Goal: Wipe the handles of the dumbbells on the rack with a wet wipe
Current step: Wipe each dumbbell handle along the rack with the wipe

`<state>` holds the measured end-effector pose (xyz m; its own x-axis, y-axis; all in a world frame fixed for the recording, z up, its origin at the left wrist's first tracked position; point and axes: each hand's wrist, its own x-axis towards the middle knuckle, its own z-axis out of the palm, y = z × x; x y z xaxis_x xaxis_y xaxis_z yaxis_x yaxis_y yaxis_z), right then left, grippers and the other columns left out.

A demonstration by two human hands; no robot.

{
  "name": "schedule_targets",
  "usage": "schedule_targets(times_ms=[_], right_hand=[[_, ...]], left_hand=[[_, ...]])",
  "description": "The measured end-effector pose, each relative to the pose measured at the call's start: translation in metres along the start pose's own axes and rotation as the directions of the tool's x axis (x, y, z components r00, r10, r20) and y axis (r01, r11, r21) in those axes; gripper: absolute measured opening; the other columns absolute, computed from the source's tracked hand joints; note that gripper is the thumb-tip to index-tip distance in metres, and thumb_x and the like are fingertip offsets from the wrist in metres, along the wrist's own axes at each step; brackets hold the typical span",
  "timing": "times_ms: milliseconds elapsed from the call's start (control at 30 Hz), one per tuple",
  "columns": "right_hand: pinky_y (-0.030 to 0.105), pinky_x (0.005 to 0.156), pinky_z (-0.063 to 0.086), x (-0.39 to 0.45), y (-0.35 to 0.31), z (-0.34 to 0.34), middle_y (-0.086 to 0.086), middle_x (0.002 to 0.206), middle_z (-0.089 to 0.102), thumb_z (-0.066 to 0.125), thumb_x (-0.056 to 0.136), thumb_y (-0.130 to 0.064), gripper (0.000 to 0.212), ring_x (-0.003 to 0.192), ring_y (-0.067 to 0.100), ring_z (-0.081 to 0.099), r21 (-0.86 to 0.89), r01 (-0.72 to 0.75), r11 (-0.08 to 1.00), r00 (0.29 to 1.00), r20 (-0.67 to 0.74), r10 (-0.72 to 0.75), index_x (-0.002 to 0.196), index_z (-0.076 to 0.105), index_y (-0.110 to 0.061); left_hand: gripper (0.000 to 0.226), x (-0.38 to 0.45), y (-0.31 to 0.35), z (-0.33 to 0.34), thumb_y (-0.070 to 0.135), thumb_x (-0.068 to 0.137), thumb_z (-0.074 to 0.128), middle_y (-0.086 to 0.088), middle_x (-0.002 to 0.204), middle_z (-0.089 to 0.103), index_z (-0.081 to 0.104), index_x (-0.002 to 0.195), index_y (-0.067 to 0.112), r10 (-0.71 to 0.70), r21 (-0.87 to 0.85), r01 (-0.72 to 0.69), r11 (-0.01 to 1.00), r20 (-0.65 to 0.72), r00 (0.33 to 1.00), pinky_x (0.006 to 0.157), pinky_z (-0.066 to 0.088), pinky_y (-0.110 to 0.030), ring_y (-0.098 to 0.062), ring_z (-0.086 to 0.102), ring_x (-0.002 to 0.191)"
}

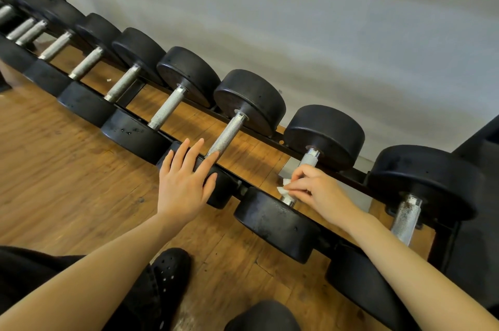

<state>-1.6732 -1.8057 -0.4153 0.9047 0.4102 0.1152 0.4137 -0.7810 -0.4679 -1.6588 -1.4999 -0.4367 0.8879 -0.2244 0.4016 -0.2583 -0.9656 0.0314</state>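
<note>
The rack (272, 139) is carrying a row of black dumbbells (324, 133) above the wooden floor (67, 168). The left hand (186, 176), fingers straight and slightly spread, is resting on a dumbbell head. The right hand (321, 193) is pinching the wet wipe (283, 187) around the handle (309, 157). Recommended: wrap fully and stroke the knurling end to end while rotating.

Nine dumbbells (237, 125) on one rack (272, 139), one wet wipe (283, 187), two hands (186, 182), one black shoe (170, 268).
</note>
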Motion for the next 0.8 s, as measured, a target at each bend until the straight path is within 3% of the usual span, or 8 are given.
schedule_targets(times_ms=[100,267,433,600,800], right_hand=[[0.019,0.084,0.051,-0.001,-0.002,0.001,-0.012,0.103,0.053,0.063,0.092,-0.023,0.020,0.095,0.004,0.056,-0.004,0.031,1.000,0.997,0.066,-0.031,0.108,0.072,-0.015],[0.009,0.078,0.046,0.005,0.005,-0.004,-0.015,0.101,0.051,0.065,0.090,-0.024,0.020,0.093,-0.002,0.054,0.021,-0.011,1.000,1.000,-0.021,0.011,0.108,0.072,-0.018],[0.024,0.080,0.052,0.001,-0.003,0.005,-0.014,0.101,0.051,0.060,0.093,-0.029,0.020,0.093,0.003,0.054,-0.017,0.071,0.997,0.990,0.126,-0.068,0.103,0.072,-0.016],[0.017,0.081,0.051,0.004,0.006,-0.007,-0.015,0.105,0.050,0.062,0.092,-0.028,0.015,0.098,0.002,0.055,0.001,0.003,1.000,0.999,0.038,-0.003,0.101,0.071,-0.020],[0.020,0.081,0.053,0.001,-0.002,-0.001,-0.013,0.102,0.052,0.063,0.092,-0.028,0.010,0.098,0.004,0.056,0.084,-0.031,0.996,0.993,0.117,0.021,0.097,0.056,-0.031]], left_hand=[[0.049,0.000,0.000,0.000,0.044,0.098,0.033,-0.012,0.149,0.045,0.052,0.139,0.024,0.001,-0.001,-0.001,1.000,-0.012,1.000,0.115,0.022,-0.056,-0.037,0.032,0.143],[0.048,0.000,0.000,0.002,0.044,0.098,0.035,-0.012,0.149,0.045,0.054,0.138,0.024,0.002,-0.002,-0.002,1.000,-0.024,1.000,0.116,0.021,-0.055,-0.037,0.031,0.143],[0.048,0.000,-0.001,0.003,0.044,0.097,0.036,-0.012,0.149,0.044,0.054,0.138,0.023,0.005,0.000,-0.005,1.000,-0.026,1.000,0.116,0.021,-0.056,-0.036,0.031,0.143],[0.048,0.000,0.000,0.003,0.043,0.097,0.036,-0.012,0.149,0.045,0.055,0.137,0.023,0.004,-0.012,-0.004,1.000,-0.041,0.999,0.115,0.022,-0.056,-0.036,0.032,0.143],[0.049,0.000,0.000,0.003,0.043,0.097,0.035,-0.012,0.149,0.045,0.055,0.137,0.024,0.004,-0.008,-0.005,1.000,-0.044,0.999,0.115,0.021,-0.055,-0.036,0.032,0.143]])
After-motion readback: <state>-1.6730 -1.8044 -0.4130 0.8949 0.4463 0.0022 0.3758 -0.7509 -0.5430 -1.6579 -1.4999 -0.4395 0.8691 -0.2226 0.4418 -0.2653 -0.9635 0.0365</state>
